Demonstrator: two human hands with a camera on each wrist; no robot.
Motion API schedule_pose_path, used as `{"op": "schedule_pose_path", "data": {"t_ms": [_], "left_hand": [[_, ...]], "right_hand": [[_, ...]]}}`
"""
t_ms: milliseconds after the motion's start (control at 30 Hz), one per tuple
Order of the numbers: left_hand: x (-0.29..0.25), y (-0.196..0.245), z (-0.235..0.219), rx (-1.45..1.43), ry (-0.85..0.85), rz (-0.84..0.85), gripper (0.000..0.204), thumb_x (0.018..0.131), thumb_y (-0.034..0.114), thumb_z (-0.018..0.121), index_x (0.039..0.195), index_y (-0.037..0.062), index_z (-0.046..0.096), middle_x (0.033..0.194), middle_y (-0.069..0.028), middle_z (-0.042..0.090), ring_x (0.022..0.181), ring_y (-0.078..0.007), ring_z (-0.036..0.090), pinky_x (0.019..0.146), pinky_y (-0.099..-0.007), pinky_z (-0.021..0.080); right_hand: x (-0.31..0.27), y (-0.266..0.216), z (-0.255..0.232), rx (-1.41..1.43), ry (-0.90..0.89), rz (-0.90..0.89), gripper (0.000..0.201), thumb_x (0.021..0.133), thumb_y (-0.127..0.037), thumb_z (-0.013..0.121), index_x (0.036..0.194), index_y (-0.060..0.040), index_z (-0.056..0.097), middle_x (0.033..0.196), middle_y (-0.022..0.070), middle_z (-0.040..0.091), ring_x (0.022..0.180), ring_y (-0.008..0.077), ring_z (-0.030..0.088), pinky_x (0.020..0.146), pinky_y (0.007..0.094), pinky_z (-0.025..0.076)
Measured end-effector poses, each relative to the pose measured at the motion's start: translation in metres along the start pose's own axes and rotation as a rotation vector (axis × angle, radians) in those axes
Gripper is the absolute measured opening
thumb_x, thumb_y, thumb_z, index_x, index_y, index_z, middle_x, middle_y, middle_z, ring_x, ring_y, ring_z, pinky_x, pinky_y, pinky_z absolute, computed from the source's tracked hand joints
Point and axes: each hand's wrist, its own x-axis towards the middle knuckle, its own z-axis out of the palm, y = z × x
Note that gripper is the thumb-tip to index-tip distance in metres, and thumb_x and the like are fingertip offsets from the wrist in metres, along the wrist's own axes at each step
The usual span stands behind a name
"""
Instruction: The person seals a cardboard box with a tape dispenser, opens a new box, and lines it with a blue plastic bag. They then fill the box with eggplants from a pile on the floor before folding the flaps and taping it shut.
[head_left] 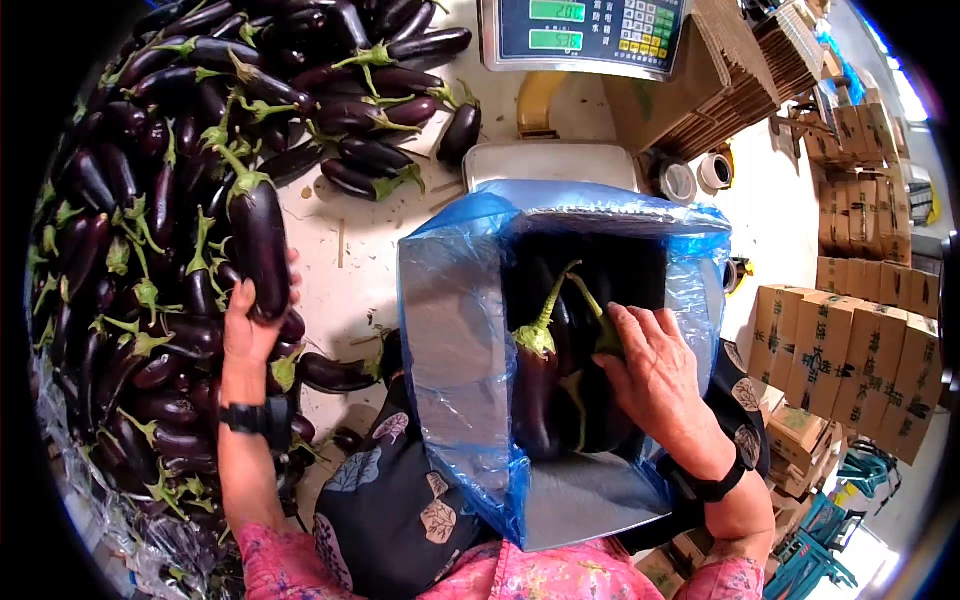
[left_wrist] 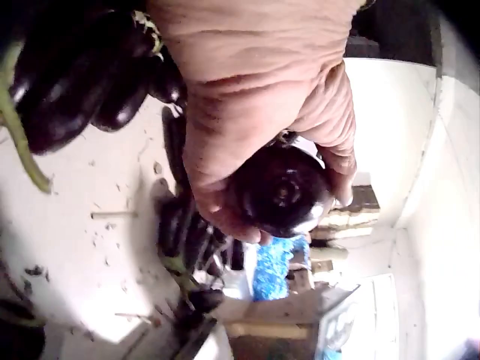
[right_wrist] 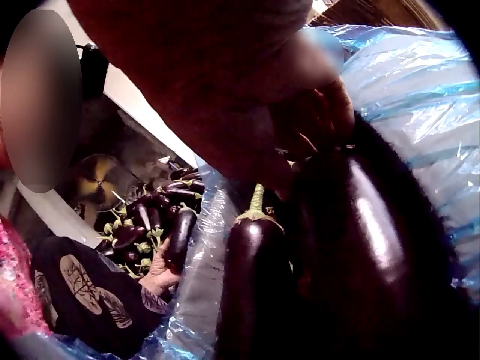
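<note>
My left hand (head_left: 252, 328) grips a long dark purple eggplant (head_left: 260, 235) by its blunt end, its green stem pointing up and away. In the left wrist view, thumb and fingers wrap round that rounded tip. My right hand (head_left: 655, 375) reaches into a box lined with blue plastic film (head_left: 455, 340), its fingers curled over the capped end of another eggplant (right_wrist: 375, 240). Beside this one lies an eggplant with a pale green stem (head_left: 536, 385). More eggplants lie in the box, partly hidden by shadow and the right hand.
A big heap of eggplants (head_left: 165, 330) covers the left side of the table (head_left: 350, 235). Behind the box stands a scale with a lit display (head_left: 585, 35). Flattened cardboard (head_left: 700, 75) and tape rolls (head_left: 715, 172) are at the back right; stacked cartons (head_left: 840, 350) stand farther right.
</note>
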Motion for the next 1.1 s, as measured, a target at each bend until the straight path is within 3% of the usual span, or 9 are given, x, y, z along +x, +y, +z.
{"op": "schedule_pose_path", "data": {"t_ms": [133,233,300,400,533,667,700,900,1100], "left_hand": [[-0.036,0.019,0.076,0.176,-0.108,-0.009,0.092,0.084,0.058,0.069,0.144,-0.0035,0.036,0.128,-0.021,0.058,0.096,-0.026,0.068,0.077,-0.0361,0.059],[-0.049,0.034,0.14,0.469,-0.246,0.07,0.09,0.08,0.043,0.071,0.148,-0.0035,0.033,0.133,-0.0188,0.054,0.117,-0.0255,0.059,0.098,-0.0369,0.048],[-0.046,0.042,0.166,0.78,-0.356,0.148,0.087,0.073,0.027,0.07,0.148,-0.0023,0.035,0.137,-0.0151,0.051,0.131,-0.0216,0.047,0.111,-0.0337,0.033],[-0.039,0.045,0.214,1.246,-0.494,0.426,0.08,0.064,0.014,0.078,0.138,0.0048,0.05,0.122,-0.0124,0.055,0.115,-0.0268,0.056,0.102,-0.0352,0.043],[-0.034,0.026,0.262,1.285,-0.511,0.641,0.076,0.062,0.007,0.079,0.133,0.0055,0.053,0.117,-0.0146,0.053,0.108,-0.0325,0.058,0.094,-0.0389,0.049],[-0.022,0.02,0.284,1.295,-0.541,0.655,0.077,0.061,0.006,0.079,0.134,0.0052,0.053,0.119,-0.0148,0.054,0.113,-0.0314,0.055,0.099,-0.0379,0.044],[-0.021,0.02,0.286,1.307,-0.534,0.672,0.077,0.061,0.007,0.079,0.134,0.0049,0.054,0.119,-0.015,0.055,0.113,-0.0315,0.055,0.1,-0.0379,0.044],[-0.031,0.021,0.291,1.394,-0.522,0.75,0.076,0.062,0.004,0.08,0.133,0.0035,0.053,0.116,-0.017,0.053,0.108,-0.0355,0.056,0.093,-0.0407,0.048],[-0.048,0.036,0.298,1.526,-0.528,0.84,0.076,0.061,0.002,0.08,0.133,0.005,0.056,0.118,-0.0175,0.054,0.107,-0.0364,0.057,0.093,-0.0404,0.048]], "right_hand": [[-0.002,-0.004,-0.007,0.084,0.071,-0.05,0.046,0.08,-0.014,0.072,0.122,-0.0002,0.058,0.107,0.0176,0.061,0.095,0.0371,0.056,0.08,0.0437,0.049],[-0.005,0.0,-0.012,0.44,0.071,0.052,0.033,0.087,-0.013,0.068,0.117,-0.0014,0.061,0.097,0.0204,0.064,0.086,0.0399,0.062,0.073,0.0466,0.051],[-0.003,0.002,-0.021,0.543,0.069,0.133,0.027,0.091,-0.012,0.066,0.115,0.0006,0.064,0.096,0.0181,0.066,0.081,0.0315,0.067,0.072,0.0361,0.053],[-0.004,0.014,-0.02,0.499,0.091,0.125,0.035,0.091,-0.017,0.066,0.122,0.0002,0.06,0.104,0.0204,0.065,0.089,0.0331,0.066,0.077,0.0395,0.052],[0.0,0.019,0.002,0.425,0.154,0.051,0.05,0.089,-0.023,0.068,0.131,0.0003,0.054,0.115,0.0219,0.063,0.109,0.0376,0.061,0.095,0.0433,0.048],[0.032,0.013,0.018,0.787,-0.009,0.07,0.051,0.088,-0.022,0.07,0.13,0.0012,0.055,0.123,0.019,0.064,0.114,0.0324,0.06,0.102,0.0404,0.043],[0.037,0.015,0.029,1.026,-0.06,0.118,0.055,0.084,-0.016,0.068,0.133,-0.0006,0.051,0.126,0.0233,0.061,0.12,0.0385,0.057,0.104,0.0437,0.043],[0.047,0.009,0.032,1.479,-0.132,0.109,0.048,0.086,-0.013,0.068,0.131,-0.0001,0.054,0.121,0.0146,0.065,0.113,0.022,0.06,0.101,0.0349,0.046],[0.04,0.003,0.025,1.265,-0.29,0.143,0.037,0.093,-0.013,0.064,0.128,-0.001,0.059,0.119,0.0055,0.066,0.11,0.0145,0.058,0.102,0.0315,0.043]]}}
